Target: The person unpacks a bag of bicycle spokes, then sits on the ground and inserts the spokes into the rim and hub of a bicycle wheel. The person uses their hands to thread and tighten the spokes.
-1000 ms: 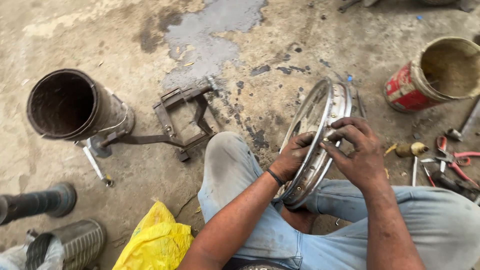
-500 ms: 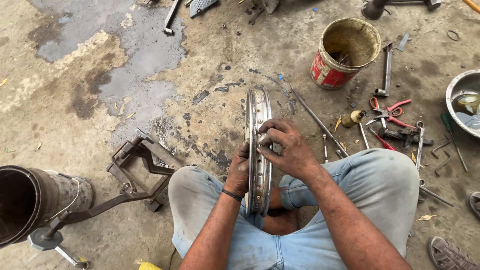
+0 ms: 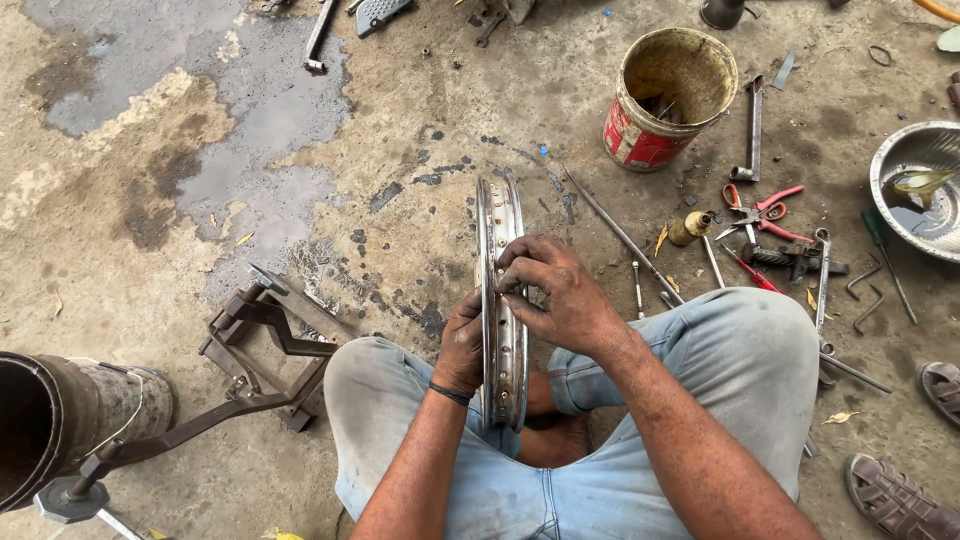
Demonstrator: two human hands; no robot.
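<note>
A bare metal wheel rim (image 3: 497,215) with a row of spoke holes stands on edge between my knees, seen almost edge-on. My left hand (image 3: 463,342) grips its left side low down. My right hand (image 3: 552,292) lies over the rim's upper part, thumb and fingertips pinched against its inner face; whether something small sits between them is hidden. I sit on the stained concrete floor in light blue jeans.
A dirty red and white bucket (image 3: 668,98) stands at the back right. Pliers (image 3: 755,210), wrenches, rods and spokes lie scattered to the right, beside a steel bowl (image 3: 915,190). A metal stand frame (image 3: 265,345) and a dark cylinder (image 3: 70,425) sit to the left. Sandals (image 3: 900,495) rest at the lower right.
The view has swung to the right and the rim has turned from tilted to edge-on upright. My hands stay on it, the right one now lower on its top part.
</note>
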